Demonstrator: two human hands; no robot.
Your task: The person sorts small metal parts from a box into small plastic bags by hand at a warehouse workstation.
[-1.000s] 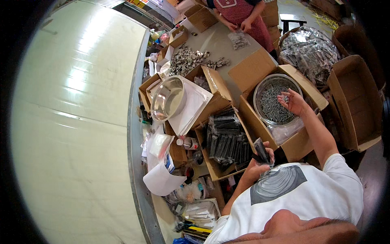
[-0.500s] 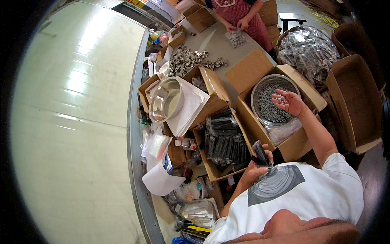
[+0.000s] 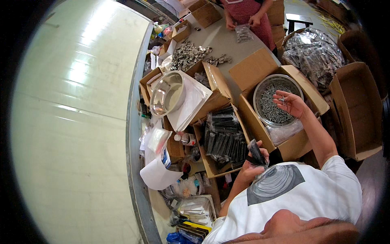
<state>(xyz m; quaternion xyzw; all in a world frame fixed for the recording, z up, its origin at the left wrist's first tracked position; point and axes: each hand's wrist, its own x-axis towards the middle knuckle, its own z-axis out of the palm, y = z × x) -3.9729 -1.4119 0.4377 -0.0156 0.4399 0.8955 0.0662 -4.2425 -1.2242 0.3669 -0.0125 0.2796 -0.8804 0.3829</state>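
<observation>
My right hand [image 3: 294,106] is palm up with fingers slightly curled, holding a few small grey screws [image 3: 283,100]. It hovers over the right side of a round metal bowl [image 3: 255,100] full of loose grey screws [image 3: 269,109]. That bowl sits in an open cardboard box [image 3: 252,122]. Close to my shirt, my left hand [image 3: 254,171] grips a black piece in a clear plastic bag [image 3: 256,153]; the bag's lower part is hidden by the fingers. Left of it, another carton [image 3: 211,168] holds stacked black pieces in clear plastic [image 3: 223,138].
An empty metal bowl [image 3: 156,97] tilts on white sheets [image 3: 191,110]. Metal parts [image 3: 189,55] lie heaped on the grey table [image 3: 227,40]. Across it, a co-worker's hands [image 3: 255,20] hold a clear bag [image 3: 244,33]. A plastic-wrapped pile [image 3: 313,53] and brown box [image 3: 357,110] stand right.
The view has shifted slightly. The screws lie differently in my right hand, its fingers a little more curled. My left hand has tilted the bagged black piece. The co-worker's hands have moved apart on their bag.
</observation>
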